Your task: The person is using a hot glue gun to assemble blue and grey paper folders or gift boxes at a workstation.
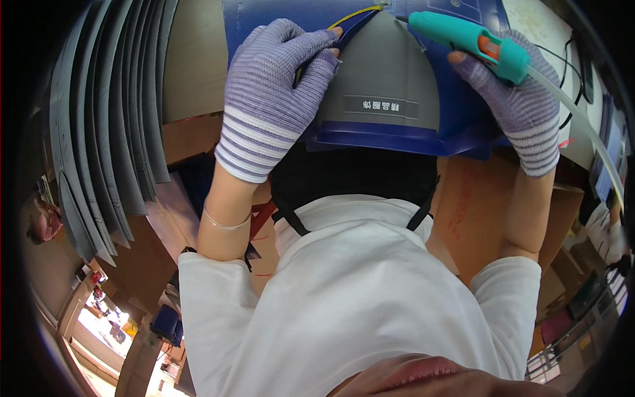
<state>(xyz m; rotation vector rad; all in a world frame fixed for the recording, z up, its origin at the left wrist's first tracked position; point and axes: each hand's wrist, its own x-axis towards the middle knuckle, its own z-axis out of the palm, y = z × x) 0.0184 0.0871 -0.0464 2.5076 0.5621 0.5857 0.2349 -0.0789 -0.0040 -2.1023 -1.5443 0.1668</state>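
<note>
My right hand [519, 99], in a striped purple-and-white fingerless glove, grips a teal hot glue gun [456, 36] with an orange part. Its dark nozzle points left, close to the top of a grey tapered panel [390, 66]. A long translucent glue stick [582, 112] trails out of the gun's back. My left hand [281, 86], gloved alike, pinches the blue folded edge [357, 33] along the panel's left side, thumb and fingers nearly together. A thin yellow strip [350, 16] runs along that edge. Blue sheet material [463, 99] surrounds the grey panel, with a dark label near its lower end.
Several curved grey sheets [112, 119] hang in a row at the left. A dark cable [574, 79] loops on the light table surface at the right. Cardboard [476, 205] lies below the work, and a black cloth [357, 175] covers my lap.
</note>
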